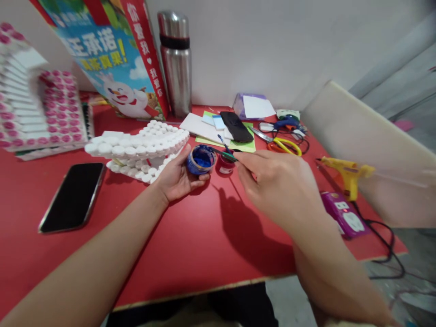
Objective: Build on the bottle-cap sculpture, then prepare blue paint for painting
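Observation:
My left hand (180, 178) is wrapped round a small open jar of blue paint (201, 160), tilted towards me. Pinched in my right hand (272, 181) is a paintbrush (223, 155) with a green handle; its tip is at the rim of the blue jar. Just behind stands a second jar, red (225, 166), with another brush (224, 142) leaning in it. To the left of my left hand sits a white structure (136, 147) built of small round pieces.
A phone (73, 197) lies at left, beside a pink-and-white model (41, 100). Behind are a steel flask (176, 68) and a printed box (119, 59). To the right are scissors (284, 145), a yellow glue gun (349, 175) and a purple power strip (344, 215) with a trailing cable.

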Tool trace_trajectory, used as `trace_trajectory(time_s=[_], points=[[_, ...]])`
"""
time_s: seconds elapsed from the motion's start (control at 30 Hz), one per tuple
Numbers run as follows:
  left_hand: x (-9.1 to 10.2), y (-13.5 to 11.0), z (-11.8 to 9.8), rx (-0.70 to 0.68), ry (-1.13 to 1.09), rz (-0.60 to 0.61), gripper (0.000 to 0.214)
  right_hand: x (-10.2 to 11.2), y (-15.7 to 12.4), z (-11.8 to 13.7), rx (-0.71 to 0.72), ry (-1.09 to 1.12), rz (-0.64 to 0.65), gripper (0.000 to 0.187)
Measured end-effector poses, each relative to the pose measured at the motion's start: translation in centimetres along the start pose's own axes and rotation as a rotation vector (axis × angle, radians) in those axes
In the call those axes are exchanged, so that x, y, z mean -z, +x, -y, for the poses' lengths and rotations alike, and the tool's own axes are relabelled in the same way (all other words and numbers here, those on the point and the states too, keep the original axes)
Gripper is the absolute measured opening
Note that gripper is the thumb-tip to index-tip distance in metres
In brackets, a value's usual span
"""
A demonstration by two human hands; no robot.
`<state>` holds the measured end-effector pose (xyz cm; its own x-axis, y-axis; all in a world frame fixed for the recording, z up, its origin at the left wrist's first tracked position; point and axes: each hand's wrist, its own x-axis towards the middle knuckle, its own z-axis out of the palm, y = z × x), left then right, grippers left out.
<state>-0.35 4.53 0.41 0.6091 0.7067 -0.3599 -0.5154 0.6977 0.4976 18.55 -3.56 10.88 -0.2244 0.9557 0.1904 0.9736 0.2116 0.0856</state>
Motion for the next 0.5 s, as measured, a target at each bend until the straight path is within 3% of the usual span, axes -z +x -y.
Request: trace_trajectory(time_s=[0.5], points=[[0.54,0.31,-0.10,0.007,0.051,0.028,0.059,-0.33,0.11,-0.30,0.038,0.088,-0.058,0.031]])
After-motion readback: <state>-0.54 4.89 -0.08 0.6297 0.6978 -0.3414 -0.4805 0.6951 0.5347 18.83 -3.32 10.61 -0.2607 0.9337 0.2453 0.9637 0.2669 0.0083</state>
